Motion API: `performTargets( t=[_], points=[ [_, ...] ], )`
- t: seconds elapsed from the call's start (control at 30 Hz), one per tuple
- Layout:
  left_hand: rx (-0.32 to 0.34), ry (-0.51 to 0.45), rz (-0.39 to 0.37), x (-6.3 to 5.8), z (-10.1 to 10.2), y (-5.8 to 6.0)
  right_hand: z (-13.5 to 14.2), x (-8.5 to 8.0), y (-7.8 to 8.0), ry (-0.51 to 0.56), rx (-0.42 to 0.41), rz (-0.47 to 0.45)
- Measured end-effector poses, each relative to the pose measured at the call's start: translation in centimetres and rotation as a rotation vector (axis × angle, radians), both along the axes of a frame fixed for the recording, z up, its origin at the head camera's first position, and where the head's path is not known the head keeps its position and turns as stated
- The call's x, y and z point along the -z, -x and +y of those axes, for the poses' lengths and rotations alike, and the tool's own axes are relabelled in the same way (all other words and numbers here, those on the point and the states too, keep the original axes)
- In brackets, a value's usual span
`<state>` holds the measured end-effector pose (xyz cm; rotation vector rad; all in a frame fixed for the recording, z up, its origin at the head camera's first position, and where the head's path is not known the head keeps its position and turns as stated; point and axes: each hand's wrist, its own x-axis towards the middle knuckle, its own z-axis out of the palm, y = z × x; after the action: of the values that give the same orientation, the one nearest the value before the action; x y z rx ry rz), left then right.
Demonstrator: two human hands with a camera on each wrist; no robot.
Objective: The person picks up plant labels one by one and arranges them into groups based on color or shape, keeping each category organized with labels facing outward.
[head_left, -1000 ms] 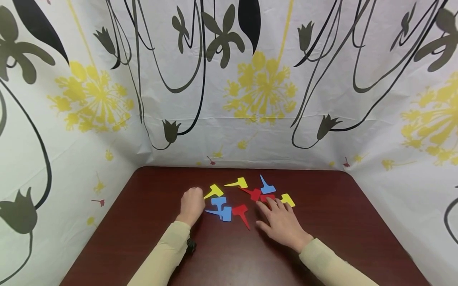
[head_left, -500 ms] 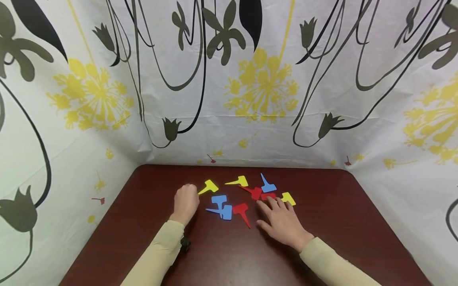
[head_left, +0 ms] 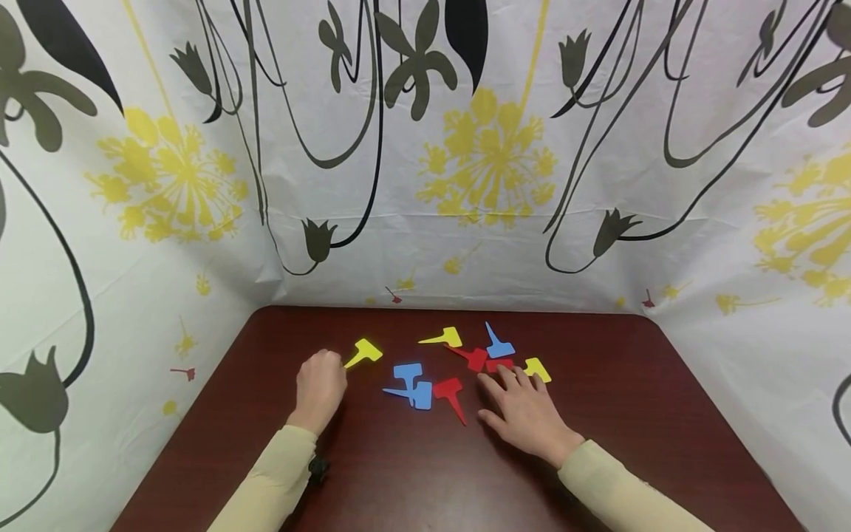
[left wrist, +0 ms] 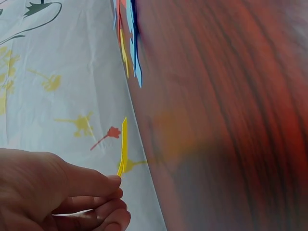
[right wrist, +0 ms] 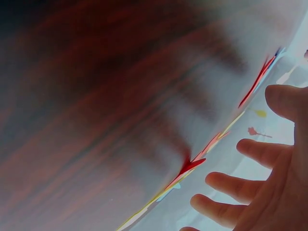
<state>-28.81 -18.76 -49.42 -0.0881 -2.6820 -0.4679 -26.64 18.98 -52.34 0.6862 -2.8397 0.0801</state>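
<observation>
In the head view my left hand [head_left: 320, 388] pinches a yellow T-shaped plant label [head_left: 365, 350] by the tip of its stem, at the left of the group. The left wrist view shows this yellow label [left wrist: 124, 142] edge-on between thumb and finger. My right hand [head_left: 528, 417] has its fingers spread low over the table, fingertips close to a red label [head_left: 499, 365] that it partly hides. Just beyond those fingers lies another yellow label [head_left: 537, 369]. No object shows in the right hand [right wrist: 269, 183] in the right wrist view.
Two overlapping blue labels [head_left: 422, 397] lie mid-table beside a red label [head_left: 448, 389]. Farther back are a yellow label [head_left: 450, 337], a red one [head_left: 476, 360] and a blue one [head_left: 499, 349]. Patterned cloth [head_left: 399, 192] surrounds the dark wooden table [head_left: 425, 473].
My left hand has moved left across the table, drawing the pinched yellow label away from the blue ones. The right hand has stayed in place.
</observation>
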Motion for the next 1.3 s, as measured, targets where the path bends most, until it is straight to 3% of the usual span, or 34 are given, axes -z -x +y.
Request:
performTargets(
  t=[0.43,0.77,0.9,1.13,1.3],
  points=[
    [-0.031,-0.042,0.009,-0.1,-3.4,-3.7,0.0,0.1,0.3,-0.028,-0.005,-0.014],
    [-0.069,-0.065,-0.022,0.3,-4.3,-6.8,-0.1,0.2,0.5,-0.038,-0.016,-0.01],
    [-0.093,-0.077,-0.063,0.6,-4.1,-7.6,-0.3,0.1,0.6,-0.036,-0.025,-0.001],
    [-0.129,-0.111,-0.209,1.1,-3.9,-8.5,-0.5,-0.1,0.6,-0.045,-0.015,-0.027],
    [-0.13,-0.125,-0.25,1.3,-4.0,-9.1,-0.6,-0.1,0.6,-0.053,-0.013,-0.029]
  ],
)
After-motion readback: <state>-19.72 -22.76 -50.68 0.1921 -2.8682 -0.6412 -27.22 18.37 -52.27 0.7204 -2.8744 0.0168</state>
